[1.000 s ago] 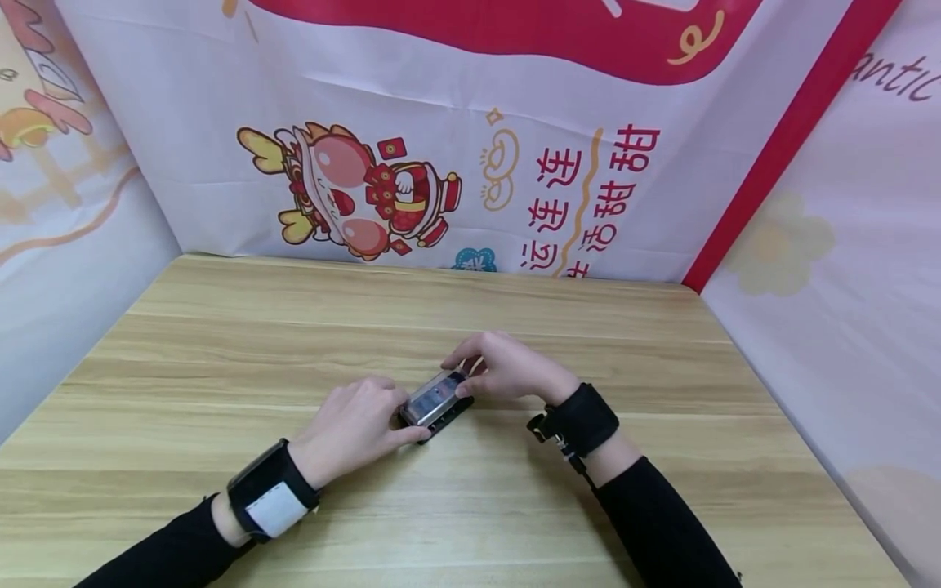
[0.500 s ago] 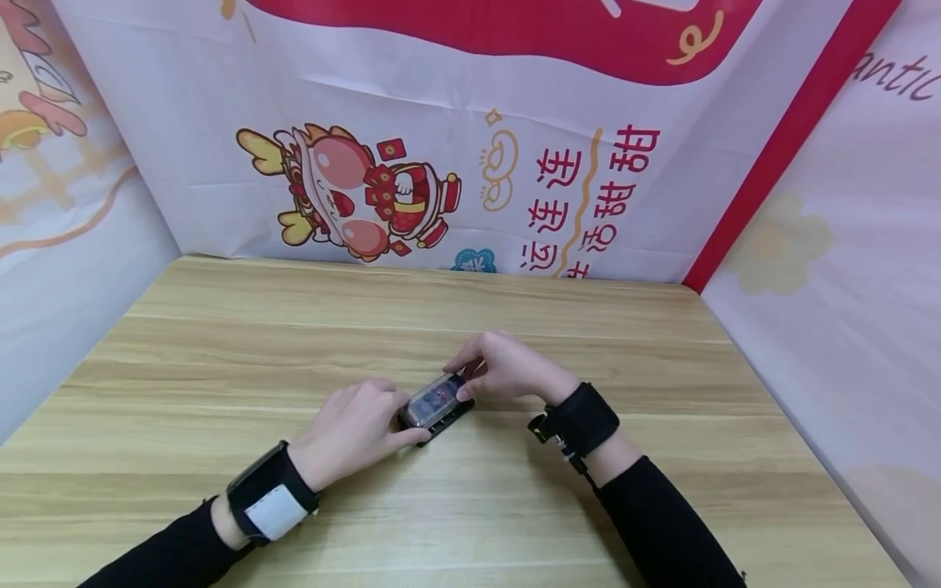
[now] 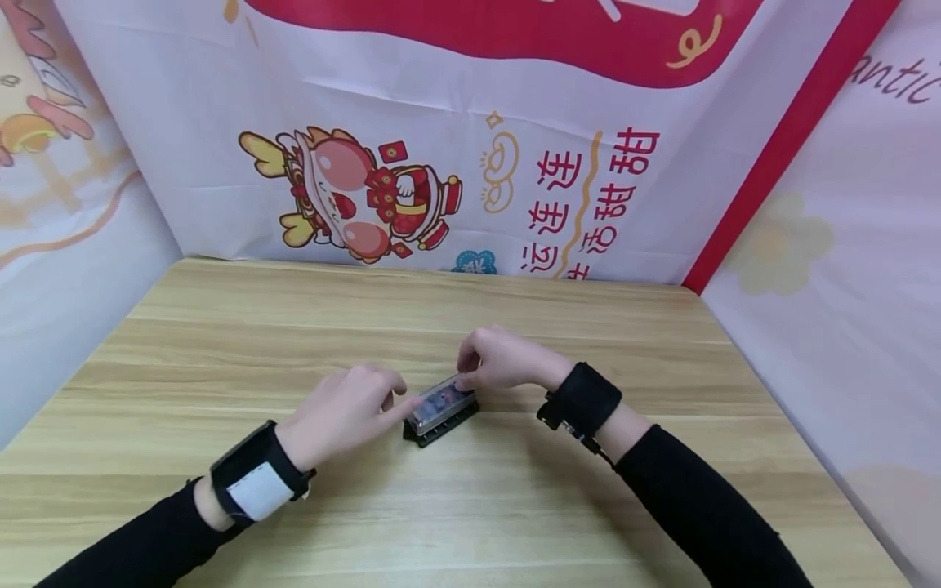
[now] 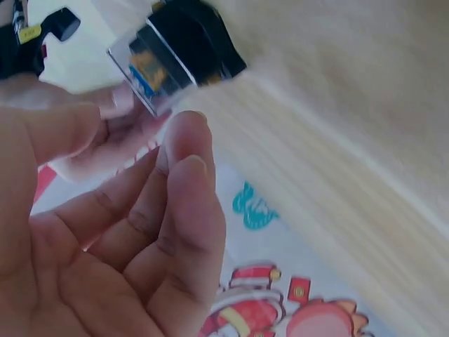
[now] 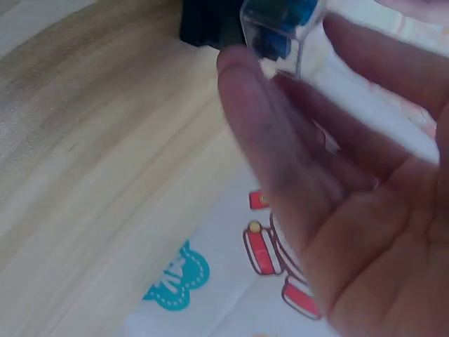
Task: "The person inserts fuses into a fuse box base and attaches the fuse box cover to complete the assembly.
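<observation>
A small fuse box (image 3: pixel 443 408) with a black base and a clear cover lies at a slant on the wooden table. Blue and orange pieces show through the cover (image 4: pixel 144 70) in the left wrist view. My right hand (image 3: pixel 507 359) has its thumb and forefinger at the right end of the cover, one on each side of it. My left hand (image 3: pixel 344 412) is at the left end. Its thumb reaches to the cover, while its other fingers are bent and off the box. The exact contact of the left thumb is blurred.
The wooden table (image 3: pixel 220 327) extends around both hands. A printed cloth (image 3: pixel 412 73) hangs behind its far edge, and more printed cloth (image 3: pixel 845 269) stands at the sides. Each wrist wears a black strap (image 3: pixel 584 400) with a camera.
My left hand has let go of the box's left end and drawn back slightly to the left, its fingers lifting. My right hand has risen slightly and moved right, still at the cover.
</observation>
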### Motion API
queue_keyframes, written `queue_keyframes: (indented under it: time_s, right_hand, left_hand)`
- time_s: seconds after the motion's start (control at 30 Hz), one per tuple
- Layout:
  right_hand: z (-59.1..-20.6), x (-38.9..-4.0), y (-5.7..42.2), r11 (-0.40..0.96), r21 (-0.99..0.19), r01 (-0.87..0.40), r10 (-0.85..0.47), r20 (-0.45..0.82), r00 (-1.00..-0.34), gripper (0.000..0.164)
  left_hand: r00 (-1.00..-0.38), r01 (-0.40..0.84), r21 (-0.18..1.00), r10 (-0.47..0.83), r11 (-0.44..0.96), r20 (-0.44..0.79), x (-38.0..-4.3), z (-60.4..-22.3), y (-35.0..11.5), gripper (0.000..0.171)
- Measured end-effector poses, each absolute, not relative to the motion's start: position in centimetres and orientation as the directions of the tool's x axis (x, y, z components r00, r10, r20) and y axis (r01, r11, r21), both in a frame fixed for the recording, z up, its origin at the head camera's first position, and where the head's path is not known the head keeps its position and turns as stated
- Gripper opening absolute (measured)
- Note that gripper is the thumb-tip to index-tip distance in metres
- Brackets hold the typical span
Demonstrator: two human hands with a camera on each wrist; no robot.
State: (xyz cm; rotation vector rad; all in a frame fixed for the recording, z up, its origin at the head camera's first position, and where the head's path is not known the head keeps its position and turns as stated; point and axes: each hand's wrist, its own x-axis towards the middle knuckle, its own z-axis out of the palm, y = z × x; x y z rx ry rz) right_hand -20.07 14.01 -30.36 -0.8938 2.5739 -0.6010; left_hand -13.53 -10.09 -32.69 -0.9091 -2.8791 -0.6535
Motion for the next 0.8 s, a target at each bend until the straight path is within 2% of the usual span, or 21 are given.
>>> queue_keyframes:
  time_s: [0.13, 0.23, 0.3, 0.5, 0.8]
  right_hand:
    - [-30.5, -20.2, 14.1, 0.753, -0.597, -0.276, -0.532, -0.305, -0.79, 0.012]
    - [-30.7, -20.4, 14.4, 0.732, -0.673, -0.107, -0.475, -0.392, -0.788, 0.013]
    - [-30.8, -20.4, 14.6, 0.717, -0.696, -0.044, -0.462, -0.427, -0.777, 0.014]
    - [-31.2, -20.5, 15.1, 0.68, -0.732, 0.051, -0.452, -0.473, -0.756, 0.014]
    - [-31.2, -20.2, 15.2, 0.679, -0.727, 0.101, -0.408, -0.488, -0.771, 0.014]
  left_hand:
    - [-0.818, 0.557, 0.437, 0.558, 0.706, 0.14, -13.7, -32.8, -9.6, 0.021]
    - [-0.816, 0.549, 0.475, 0.564, 0.688, 0.127, -13.7, -33.0, -9.2, 0.017]
    - [-0.821, 0.532, 0.509, 0.559, 0.676, 0.116, -13.6, -33.0, -9.1, 0.015]
    - [-0.856, 0.414, 0.643, 0.516, 0.645, 0.034, -13.6, -33.3, -9.0, 0.014]
    - [-0.847, 0.394, 0.684, 0.531, 0.614, 0.011, -13.7, -33.5, -9.2, 0.017]
